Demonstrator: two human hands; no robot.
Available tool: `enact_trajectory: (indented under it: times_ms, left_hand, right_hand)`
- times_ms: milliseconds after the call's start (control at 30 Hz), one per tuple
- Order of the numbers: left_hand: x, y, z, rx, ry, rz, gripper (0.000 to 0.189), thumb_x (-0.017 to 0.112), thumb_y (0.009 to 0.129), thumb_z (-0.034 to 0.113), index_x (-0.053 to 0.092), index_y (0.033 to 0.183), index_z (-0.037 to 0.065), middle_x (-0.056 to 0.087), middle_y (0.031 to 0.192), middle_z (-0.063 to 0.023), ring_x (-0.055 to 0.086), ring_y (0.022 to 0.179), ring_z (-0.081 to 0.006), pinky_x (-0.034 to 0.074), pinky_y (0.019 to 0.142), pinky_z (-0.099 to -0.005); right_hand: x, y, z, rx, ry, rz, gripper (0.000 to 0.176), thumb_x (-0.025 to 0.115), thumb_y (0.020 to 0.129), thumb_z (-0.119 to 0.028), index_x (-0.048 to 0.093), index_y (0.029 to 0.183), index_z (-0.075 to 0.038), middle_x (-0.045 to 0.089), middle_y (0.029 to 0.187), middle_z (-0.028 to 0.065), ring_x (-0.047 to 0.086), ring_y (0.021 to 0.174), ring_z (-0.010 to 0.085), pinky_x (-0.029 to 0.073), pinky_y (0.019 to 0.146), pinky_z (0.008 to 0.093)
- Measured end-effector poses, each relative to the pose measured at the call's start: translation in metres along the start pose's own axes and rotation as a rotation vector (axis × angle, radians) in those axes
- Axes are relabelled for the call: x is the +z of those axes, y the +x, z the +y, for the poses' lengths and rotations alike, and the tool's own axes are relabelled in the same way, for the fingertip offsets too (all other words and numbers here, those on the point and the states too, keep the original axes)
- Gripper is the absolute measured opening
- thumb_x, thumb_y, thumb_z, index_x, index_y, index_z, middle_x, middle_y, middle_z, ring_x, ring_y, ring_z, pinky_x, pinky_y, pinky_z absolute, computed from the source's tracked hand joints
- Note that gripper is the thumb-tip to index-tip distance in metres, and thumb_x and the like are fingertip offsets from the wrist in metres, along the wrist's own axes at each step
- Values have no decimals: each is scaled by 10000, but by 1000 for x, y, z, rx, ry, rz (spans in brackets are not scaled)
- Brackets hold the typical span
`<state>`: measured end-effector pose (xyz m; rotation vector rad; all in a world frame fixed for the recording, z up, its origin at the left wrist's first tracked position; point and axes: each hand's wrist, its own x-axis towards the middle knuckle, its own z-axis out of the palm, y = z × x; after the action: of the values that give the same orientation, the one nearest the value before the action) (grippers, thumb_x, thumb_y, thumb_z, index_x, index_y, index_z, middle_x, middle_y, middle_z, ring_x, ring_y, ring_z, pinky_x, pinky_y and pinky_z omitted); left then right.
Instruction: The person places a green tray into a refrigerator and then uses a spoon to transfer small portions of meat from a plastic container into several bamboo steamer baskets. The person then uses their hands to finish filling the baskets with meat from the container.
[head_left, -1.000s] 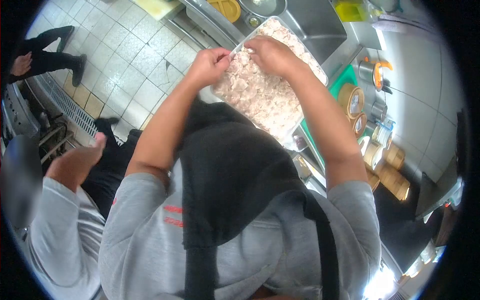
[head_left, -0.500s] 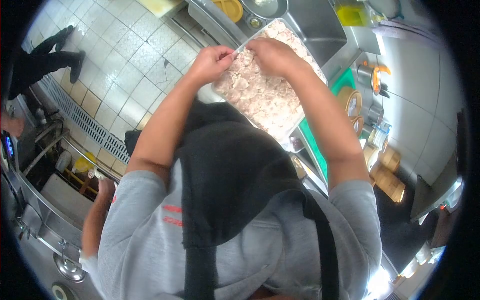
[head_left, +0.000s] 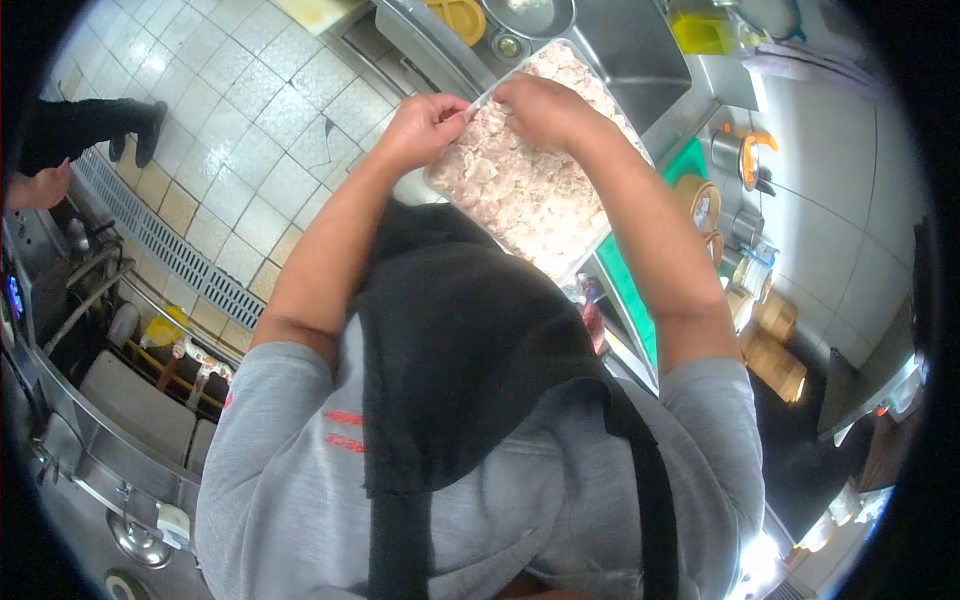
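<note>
A large rectangular tray point(head_left: 648, 150) is full of pale pink chopped raw meat point(head_left: 530, 200). At the tray's upper left edge is my left hand point(head_left: 428, 128), its thumb and fingers pinched on the tray's rim or something thin along it. My right hand point(head_left: 540, 112) lies over the meat just beside it, fingers bent down and closed at the surface; what they hold is hidden. A small gap separates the two hands.
A steel sink point(head_left: 635, 50) adjoins the tray's top. Right of it are a green board point(head_left: 625, 285), bamboo steamers point(head_left: 697, 203) and a pot with orange items point(head_left: 748, 160). Another person's legs point(head_left: 90, 130) and hand point(head_left: 45, 187) show at left, near cooking equipment.
The other person's legs and hand at left have shifted, and a second forearm at lower left has gone from view. A reddish item now shows below the tray. My hands have barely moved.
</note>
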<state>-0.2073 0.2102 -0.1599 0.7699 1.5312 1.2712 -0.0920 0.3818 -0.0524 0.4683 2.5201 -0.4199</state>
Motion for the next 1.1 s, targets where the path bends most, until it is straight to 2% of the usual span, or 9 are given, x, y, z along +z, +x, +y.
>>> enact_trajectory:
  times_ms: [300,500,700,767,800,867,1000,1100]
  left_hand:
    - [0,-2,4,-11,-35,-11,249,669,938,173,749,1081,-13,759,857,-86,689,770,-123,564,734,-309]
    - [0,-2,4,16,12,7,247,671,942,176,755,1085,-6,761,864,-98,691,763,-139,562,733,-316]
    - [-2,-3,9,30,59,3,249,668,938,184,757,1084,3,764,873,-114,698,764,-162,561,741,-329]
    - [-2,-5,11,56,66,14,252,663,939,188,756,1082,2,764,875,-120,699,769,-167,560,744,-329]
    - [-1,-5,10,50,57,13,266,664,951,201,749,1089,-10,754,875,-97,675,761,-143,550,733,-313]
    - [0,-4,7,40,47,2,300,667,975,228,734,1102,-35,735,874,-52,626,744,-96,530,711,-282]
    - [-2,-1,3,55,58,-13,301,672,970,236,737,1099,-28,733,861,-50,627,735,-99,529,702,-280]
    - [-3,-5,12,75,51,-18,299,670,971,239,736,1097,-23,728,849,-44,624,733,-96,527,693,-284]
  right_hand:
    - [-19,-15,-17,98,26,-81,405,668,916,-105,610,1315,-61,675,1257,174,616,1217,348,495,1044,441]
    - [-7,-10,-6,98,60,-12,431,636,919,-114,598,1345,-57,666,1277,204,619,1219,364,492,1050,444]
    - [-16,-5,-21,197,-23,-128,441,632,896,-99,606,1334,-54,662,1278,195,613,1233,355,493,1045,437]
    - [-21,-23,-30,158,-71,75,388,629,888,-87,643,1275,-63,675,1259,150,615,1226,337,500,1034,428]
    - [-23,-29,-31,137,-93,171,364,628,884,-81,662,1246,-68,682,1249,128,616,1223,329,504,1028,423]
    - [-24,-30,-30,17,-40,189,325,635,861,-46,693,1179,-76,693,1214,79,618,1212,301,515,1012,409]
    - [-4,-23,-14,-180,-58,259,312,660,795,18,728,1083,-83,704,1147,12,624,1169,269,536,969,389]
    - [-8,-25,-12,-179,-158,250,355,679,758,43,733,1079,-98,704,1117,18,628,1135,273,546,938,389]
